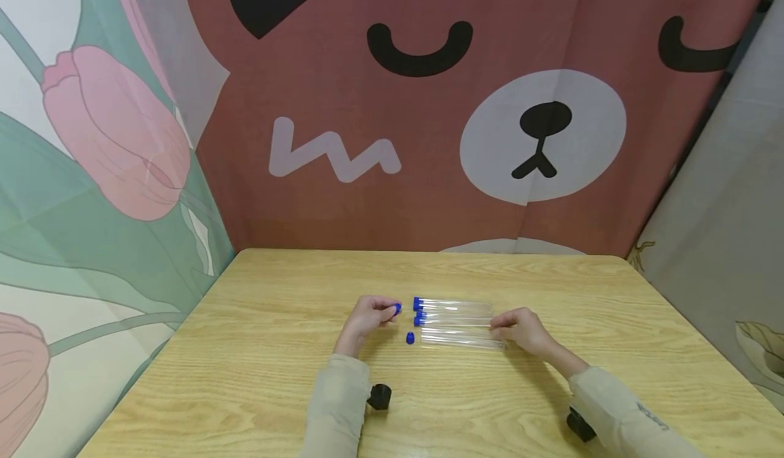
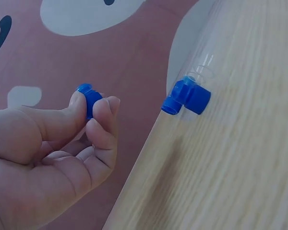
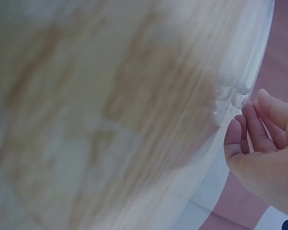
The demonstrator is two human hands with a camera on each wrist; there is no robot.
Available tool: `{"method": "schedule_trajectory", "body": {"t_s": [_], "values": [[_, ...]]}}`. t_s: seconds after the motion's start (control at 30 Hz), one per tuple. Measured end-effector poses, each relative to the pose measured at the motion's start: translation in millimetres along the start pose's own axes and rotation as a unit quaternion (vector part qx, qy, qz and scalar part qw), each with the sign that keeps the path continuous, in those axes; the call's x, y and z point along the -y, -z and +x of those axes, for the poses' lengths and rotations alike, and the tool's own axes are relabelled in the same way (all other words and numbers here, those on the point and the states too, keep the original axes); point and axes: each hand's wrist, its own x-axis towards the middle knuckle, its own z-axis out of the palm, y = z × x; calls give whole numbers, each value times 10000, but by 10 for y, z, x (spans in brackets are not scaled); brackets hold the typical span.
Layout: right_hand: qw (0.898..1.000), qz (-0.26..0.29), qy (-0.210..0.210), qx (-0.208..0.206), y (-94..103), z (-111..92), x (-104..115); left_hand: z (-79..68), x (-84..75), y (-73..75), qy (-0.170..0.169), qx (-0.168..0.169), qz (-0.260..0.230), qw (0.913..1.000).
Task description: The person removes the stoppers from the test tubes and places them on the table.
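Between the thumb and fingers of my left hand [image 1: 365, 319] I pinch a small blue cap [image 2: 93, 102]. Just right of it, several clear test tubes [image 1: 456, 319] lie side by side; the far ones carry blue caps [image 1: 418, 303] on their left ends, while the near uncapped tubes [image 1: 462, 339] show bare left ends. A loose blue cap [image 1: 410, 338] stands on the table by those bare ends. My right hand [image 1: 525, 330] is at the tubes' rounded ends [image 3: 240, 100], fingers loosely bent, fingertips at or very near one end; the exact contact is unclear.
The wooden table [image 1: 245, 390] runs back to a curtain with a bear print [image 1: 343, 213]. A flowered curtain [image 1: 110, 254] hangs at the left, a grey one [image 1: 723, 192] at the right. Black wrist devices [image 1: 380, 397] sit under both sleeves.
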Motion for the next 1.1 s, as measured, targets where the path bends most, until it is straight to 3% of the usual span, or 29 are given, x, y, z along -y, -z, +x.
{"method": "schedule_trajectory", "body": {"t_s": [0.23,0.53,0.83,1.1], "values": [[10000,-52,15,-49,3,-2,0,33,-12,-21,-65,-117,149,9998],[10000,26,-2,-27,9,-16,-7,12,-80,-68,-179,-305,826,9960],[10000,44,28,-41,18,-21,3,57,-44,-117,-33,-194,971,9951],[10000,57,-9,-25,5,-31,8,48,2,-133,-204,-198,1191,9925]]}}
